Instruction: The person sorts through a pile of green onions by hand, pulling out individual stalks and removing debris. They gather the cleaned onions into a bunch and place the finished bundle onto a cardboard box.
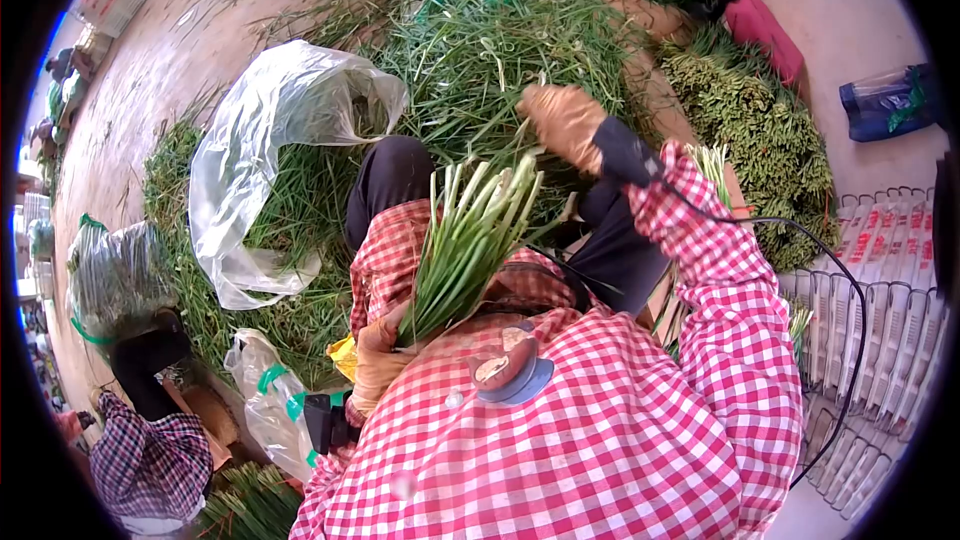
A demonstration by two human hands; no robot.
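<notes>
My left hand [376, 365], in a tan glove, is wrapped round the lower part of a bunch of garlic chives [470, 240] in front of my chest. The pale cut ends of the bunch point up and away from me. My right hand [563, 128], also gloved, is raised over the far side of a loose heap of green stalks [470, 70]. Its fingers are curled closed, and what they hold, if anything, is too small to name.
A clear plastic bag [250, 160] lies across the heap at left. Bundled green stalks [750, 130] are stacked at right, near white printed packaging [880, 310]. A black cable [850, 280] runs from my right sleeve. Another person in a checked shirt [150, 455] sits at lower left.
</notes>
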